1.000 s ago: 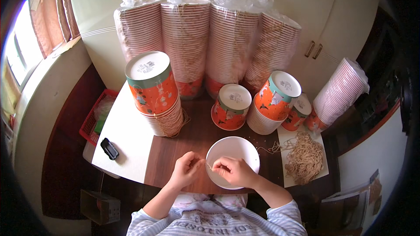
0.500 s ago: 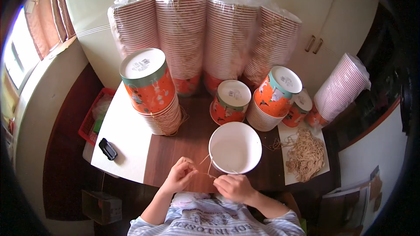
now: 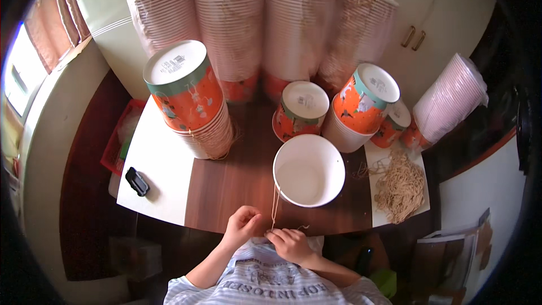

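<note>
A white paper bucket [image 3: 309, 170] lies tipped on the table, its open mouth facing me. From the left side of its rim a looped beige string [image 3: 275, 206] runs down to my right hand [image 3: 291, 244]. The fingers of that hand are closed on the string, and a loose end sticks out beside the knuckles. My left hand [image 3: 243, 227] is just left of the string, half curled, thumb and fingertips slightly apart, with nothing visible between them. Both hands are at the table's front edge.
Inverted orange-and-green buckets top stacks at the left [image 3: 189, 93] and right [image 3: 361, 104]; another bucket [image 3: 302, 110] sits between. Tall plastic-wrapped stacks [image 3: 231, 34] line the back. A tangled string pile [image 3: 401, 186] lies right. A black tray [image 3: 137, 182] and red basket [image 3: 116, 135] are left.
My left hand has come away from the string, which was stretched between both hands. The string now hangs from the rim to my right hand. The whole view has shifted slightly.
</note>
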A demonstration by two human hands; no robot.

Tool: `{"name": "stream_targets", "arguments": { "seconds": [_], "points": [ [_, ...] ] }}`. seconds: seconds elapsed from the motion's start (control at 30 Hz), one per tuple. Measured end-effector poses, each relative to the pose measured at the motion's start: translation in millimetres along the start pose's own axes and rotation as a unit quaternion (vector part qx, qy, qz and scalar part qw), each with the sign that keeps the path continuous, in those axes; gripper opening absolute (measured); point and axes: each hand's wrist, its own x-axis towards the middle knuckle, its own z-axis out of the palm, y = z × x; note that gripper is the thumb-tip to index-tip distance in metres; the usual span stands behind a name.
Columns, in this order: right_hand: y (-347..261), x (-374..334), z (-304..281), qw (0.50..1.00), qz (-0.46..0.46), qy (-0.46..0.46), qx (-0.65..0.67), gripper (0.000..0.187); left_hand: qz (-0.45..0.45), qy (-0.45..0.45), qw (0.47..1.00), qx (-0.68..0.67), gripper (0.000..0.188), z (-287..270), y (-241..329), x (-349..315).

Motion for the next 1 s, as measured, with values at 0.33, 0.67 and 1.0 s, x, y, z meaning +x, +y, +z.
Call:
{"name": "stream_targets", "arguments": {
  "seconds": [0.33,0.67,1.0],
  "points": [
    [-6,-3,8,0.999,0.038,0.004,-0.031,0.013,0.056,-0.031,0.993,0.097,0.012,25,15,-7],
    [-6,0,8,0.998,0.050,-0.004,0.023,0.011,-0.123,-0.058,0.986,-0.092,0.010,25,9,-9],
    [-23,-20,22,0.990,-0.026,-0.110,0.085,0.006,-0.089,-0.036,0.993,-0.072,0.012,10,35,13]
  ]
}}
